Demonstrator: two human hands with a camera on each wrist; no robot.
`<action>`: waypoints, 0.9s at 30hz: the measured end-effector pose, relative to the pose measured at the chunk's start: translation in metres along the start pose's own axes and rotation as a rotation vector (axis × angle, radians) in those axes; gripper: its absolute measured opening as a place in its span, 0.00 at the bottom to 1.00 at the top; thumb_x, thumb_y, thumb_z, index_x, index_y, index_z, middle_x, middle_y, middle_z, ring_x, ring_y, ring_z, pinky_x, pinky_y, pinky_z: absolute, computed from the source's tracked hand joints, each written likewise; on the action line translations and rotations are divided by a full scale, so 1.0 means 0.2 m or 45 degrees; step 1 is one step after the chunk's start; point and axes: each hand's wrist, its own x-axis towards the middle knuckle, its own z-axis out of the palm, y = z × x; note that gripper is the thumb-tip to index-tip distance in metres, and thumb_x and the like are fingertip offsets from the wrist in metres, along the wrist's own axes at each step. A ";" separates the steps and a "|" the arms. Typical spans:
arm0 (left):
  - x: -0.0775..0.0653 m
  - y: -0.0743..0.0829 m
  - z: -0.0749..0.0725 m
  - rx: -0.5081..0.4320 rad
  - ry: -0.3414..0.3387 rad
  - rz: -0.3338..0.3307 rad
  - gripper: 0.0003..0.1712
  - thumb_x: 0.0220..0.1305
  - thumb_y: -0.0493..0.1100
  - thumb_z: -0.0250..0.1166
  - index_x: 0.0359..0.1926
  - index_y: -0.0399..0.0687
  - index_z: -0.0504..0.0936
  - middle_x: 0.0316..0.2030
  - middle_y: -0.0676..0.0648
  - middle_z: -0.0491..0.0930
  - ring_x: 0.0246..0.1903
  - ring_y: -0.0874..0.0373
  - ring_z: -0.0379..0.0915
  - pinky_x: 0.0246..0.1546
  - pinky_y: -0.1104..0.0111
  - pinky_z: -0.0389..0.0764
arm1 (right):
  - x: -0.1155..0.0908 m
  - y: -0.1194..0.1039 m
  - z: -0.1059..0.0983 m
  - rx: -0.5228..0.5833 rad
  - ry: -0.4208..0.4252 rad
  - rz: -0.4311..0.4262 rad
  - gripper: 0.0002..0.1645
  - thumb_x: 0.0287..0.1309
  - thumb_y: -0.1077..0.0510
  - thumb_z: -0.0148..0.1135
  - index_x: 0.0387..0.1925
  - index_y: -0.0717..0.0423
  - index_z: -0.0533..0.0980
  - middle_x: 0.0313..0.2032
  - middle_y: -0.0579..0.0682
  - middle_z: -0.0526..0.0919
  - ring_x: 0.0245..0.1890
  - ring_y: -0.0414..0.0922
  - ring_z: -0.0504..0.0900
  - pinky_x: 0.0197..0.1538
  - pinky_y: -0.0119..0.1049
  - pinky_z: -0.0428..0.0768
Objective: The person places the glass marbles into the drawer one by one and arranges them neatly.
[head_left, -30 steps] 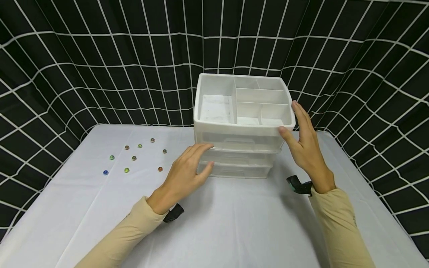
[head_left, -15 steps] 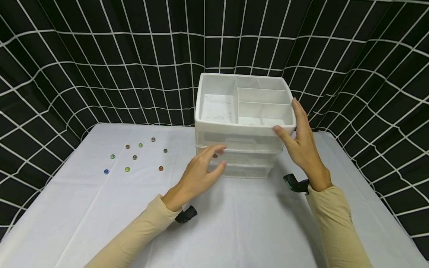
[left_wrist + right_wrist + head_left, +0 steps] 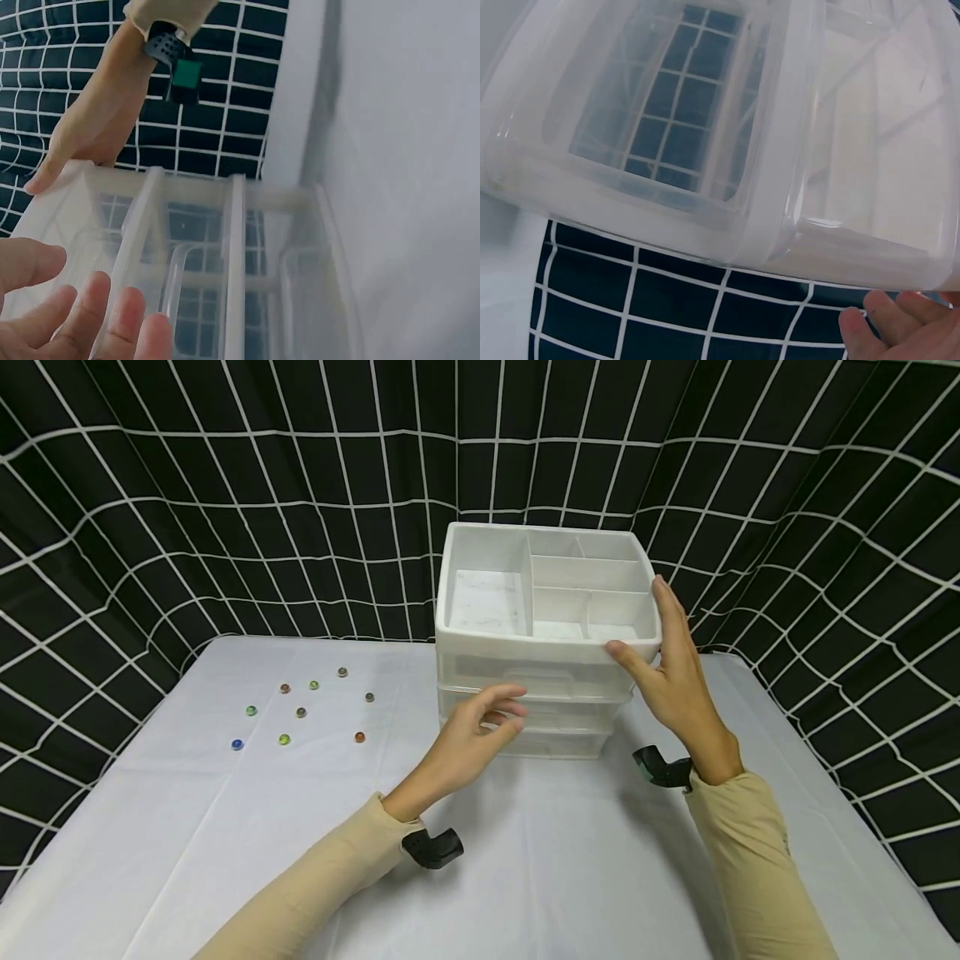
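Note:
A white desktop drawer organizer [image 3: 536,637] stands on the table, with a divided top tray and three clear drawers stacked under it. My right hand [image 3: 681,672] holds its top right corner, the thumb over the front rim and the fingers along the side. In the right wrist view, the fingers [image 3: 900,322] of that hand show beside the organizer's side. My left hand [image 3: 474,731] is in front of the drawers, fingers loosely bent with nothing between them. From the left wrist view, its fingertips [image 3: 124,319] are close to the drawer fronts; contact cannot be told.
Several small glass marbles lie scattered on the left of the white-covered table [image 3: 187,827], among them a blue marble [image 3: 237,744] and an orange marble [image 3: 360,737]. A black curtain [image 3: 300,485] with a white grid surrounds the back and sides.
My left hand has moved right across the drawer fronts, its fingers bending more. The right hand has closed in on the organizer's corner, its thumb sliding left onto the front rim.

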 end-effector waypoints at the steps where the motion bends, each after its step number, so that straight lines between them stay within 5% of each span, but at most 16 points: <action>1: 0.01 0.00 0.01 -0.022 -0.008 -0.018 0.23 0.71 0.40 0.59 0.66 0.47 0.72 0.53 0.42 0.82 0.49 0.52 0.79 0.50 0.64 0.80 | 0.00 0.00 0.00 0.002 -0.002 0.001 0.52 0.62 0.52 0.67 0.79 0.49 0.48 0.78 0.51 0.48 0.76 0.54 0.52 0.74 0.62 0.53; 11: 0.05 0.00 0.08 -0.312 -0.046 -0.122 0.26 0.71 0.39 0.58 0.68 0.46 0.69 0.57 0.39 0.80 0.52 0.43 0.80 0.51 0.59 0.82 | 0.00 -0.01 0.00 0.013 -0.013 0.015 0.53 0.62 0.54 0.67 0.79 0.49 0.46 0.78 0.52 0.48 0.73 0.58 0.56 0.71 0.65 0.57; 16: 0.07 0.00 0.12 -0.485 0.013 -0.098 0.26 0.71 0.35 0.57 0.68 0.42 0.67 0.59 0.38 0.79 0.51 0.46 0.82 0.46 0.64 0.85 | 0.00 0.00 0.00 0.009 -0.015 0.016 0.53 0.63 0.54 0.66 0.79 0.48 0.45 0.78 0.53 0.49 0.70 0.60 0.59 0.68 0.67 0.60; 27: 0.10 0.01 0.20 -0.791 0.126 -0.053 0.21 0.73 0.35 0.55 0.64 0.35 0.69 0.62 0.37 0.76 0.59 0.41 0.77 0.51 0.64 0.84 | 0.00 0.00 0.00 -0.015 -0.007 -0.016 0.53 0.62 0.53 0.67 0.79 0.49 0.46 0.77 0.54 0.50 0.70 0.60 0.60 0.67 0.68 0.61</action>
